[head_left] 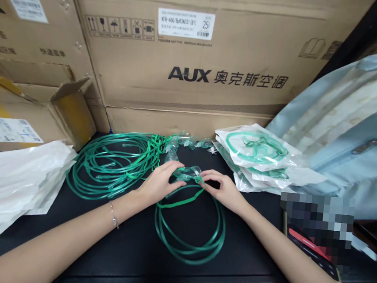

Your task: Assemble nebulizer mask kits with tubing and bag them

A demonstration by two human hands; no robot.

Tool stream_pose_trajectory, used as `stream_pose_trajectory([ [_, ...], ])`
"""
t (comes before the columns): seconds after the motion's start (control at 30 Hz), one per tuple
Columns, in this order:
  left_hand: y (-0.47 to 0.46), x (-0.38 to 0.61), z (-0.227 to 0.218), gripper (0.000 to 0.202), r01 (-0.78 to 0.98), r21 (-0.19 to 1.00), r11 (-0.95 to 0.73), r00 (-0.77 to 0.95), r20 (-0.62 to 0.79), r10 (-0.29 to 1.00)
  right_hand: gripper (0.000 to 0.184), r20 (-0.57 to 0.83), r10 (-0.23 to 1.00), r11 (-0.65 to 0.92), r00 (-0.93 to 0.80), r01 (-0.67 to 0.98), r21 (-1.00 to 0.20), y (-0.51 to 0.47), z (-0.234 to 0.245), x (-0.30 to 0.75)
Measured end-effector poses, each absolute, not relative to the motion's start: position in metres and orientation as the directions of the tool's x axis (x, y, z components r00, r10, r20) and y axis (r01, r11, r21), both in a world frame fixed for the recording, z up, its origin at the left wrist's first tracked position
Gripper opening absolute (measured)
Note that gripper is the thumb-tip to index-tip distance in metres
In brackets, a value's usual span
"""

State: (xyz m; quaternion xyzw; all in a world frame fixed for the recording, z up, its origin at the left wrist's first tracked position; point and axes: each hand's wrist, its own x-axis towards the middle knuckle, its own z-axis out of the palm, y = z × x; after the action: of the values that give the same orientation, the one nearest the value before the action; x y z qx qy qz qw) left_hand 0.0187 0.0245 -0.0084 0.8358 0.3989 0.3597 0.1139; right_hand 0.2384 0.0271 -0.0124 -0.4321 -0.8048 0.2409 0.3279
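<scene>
A clear green oxygen mask is between my two hands above the black table. My left hand grips the mask's left side between thumb and fingers. At the other side, my right hand pinches the green elastic strap where it meets the mask edge. The strap hangs in a loop below the mask. Coiled green tubing lies on the table between my forearms. Left of it is a larger pile of coiled green tubes with bunched straps. More clear masks sit behind my hands.
White pouches are stacked at the left. Packed masks in clear bags are piled at the right, beside a light blue fabric bag. A phone lies at the right edge. Cardboard boxes wall off the back.
</scene>
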Motion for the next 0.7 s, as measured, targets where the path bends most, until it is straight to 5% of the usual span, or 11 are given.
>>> stream_pose_trajectory([
  [0.2,0.025,0.017,-0.010,0.032,0.614,0.436,-0.657,0.427,0.516,0.742,0.024,0.446,0.825,0.564,-0.349,0.562,-0.605,0.022,-0.011,0.237],
  [0.53,0.005,0.011,0.018,0.057,0.697,0.506,-0.508,0.367,0.357,0.859,0.014,0.551,0.777,0.613,-0.305,0.567,-0.550,0.021,-0.011,0.232],
  [0.6,-0.009,0.012,0.025,0.070,0.774,0.411,-0.482,0.395,0.283,0.874,0.013,0.559,0.771,0.616,-0.305,0.577,-0.535,0.019,-0.009,0.231],
  [0.7,-0.027,0.015,0.026,0.049,0.836,0.145,-0.530,0.500,0.200,0.843,0.013,0.554,0.773,0.614,-0.310,0.587,-0.528,0.017,-0.007,0.231],
])
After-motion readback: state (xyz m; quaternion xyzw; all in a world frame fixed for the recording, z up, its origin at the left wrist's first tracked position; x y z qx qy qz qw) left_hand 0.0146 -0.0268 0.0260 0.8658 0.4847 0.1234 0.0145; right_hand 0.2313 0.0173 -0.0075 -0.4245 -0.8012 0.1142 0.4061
